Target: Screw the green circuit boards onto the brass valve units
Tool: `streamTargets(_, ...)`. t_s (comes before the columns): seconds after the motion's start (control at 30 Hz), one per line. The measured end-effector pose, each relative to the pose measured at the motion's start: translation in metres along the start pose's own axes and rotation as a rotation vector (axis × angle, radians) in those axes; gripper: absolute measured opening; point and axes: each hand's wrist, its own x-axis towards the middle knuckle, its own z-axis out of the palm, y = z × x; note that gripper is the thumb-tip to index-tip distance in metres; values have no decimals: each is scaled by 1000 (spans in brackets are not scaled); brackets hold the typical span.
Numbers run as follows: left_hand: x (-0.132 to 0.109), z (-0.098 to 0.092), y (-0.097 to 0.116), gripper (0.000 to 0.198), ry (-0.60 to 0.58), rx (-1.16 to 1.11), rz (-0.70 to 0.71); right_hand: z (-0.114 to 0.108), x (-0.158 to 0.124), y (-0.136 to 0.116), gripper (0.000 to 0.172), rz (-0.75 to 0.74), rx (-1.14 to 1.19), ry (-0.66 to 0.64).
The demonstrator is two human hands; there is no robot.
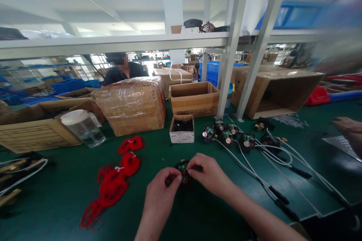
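Note:
On the green table in front of me lies a small black device with a green circuit board (183,167) and a round metal part. My left hand (164,188) is at its left side, thumb and forefinger pinched together. From the right, my right hand (205,171) pinches at the board's upper edge. The fingertips cover whatever small piece they grip, so I cannot make it out. Several similar circuit-board devices (227,137) with white cables stand to the right. Tied bundles of red wire (113,186) lie to the left.
Behind my hands stands a small box of black parts (182,135). Larger cardboard boxes (130,105) and a clear plastic jug (85,130) line the back. A metal shelf post (230,45) rises at right. Another person's hand (347,128) is at the right edge; a person sits beyond the boxes.

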Motion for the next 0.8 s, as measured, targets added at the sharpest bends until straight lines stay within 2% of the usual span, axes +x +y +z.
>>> streamTargets(0.27, 6, 1, -5, 19, 79, 78, 68, 3, 3, 1, 21, -68, -64, 6)
streamTargets(0.4, 10, 0, -6, 20, 59, 81, 67, 2, 1, 4, 20, -114, -91, -8)
streamTargets(0.6, 16, 2, -13, 21, 32, 43, 68, 1, 2, 8, 19, -95, -118, 1)
streamTargets(0.8, 24, -3, -8, 20, 42, 16, 72, 7, 9, 6, 17, -140, -236, 26)
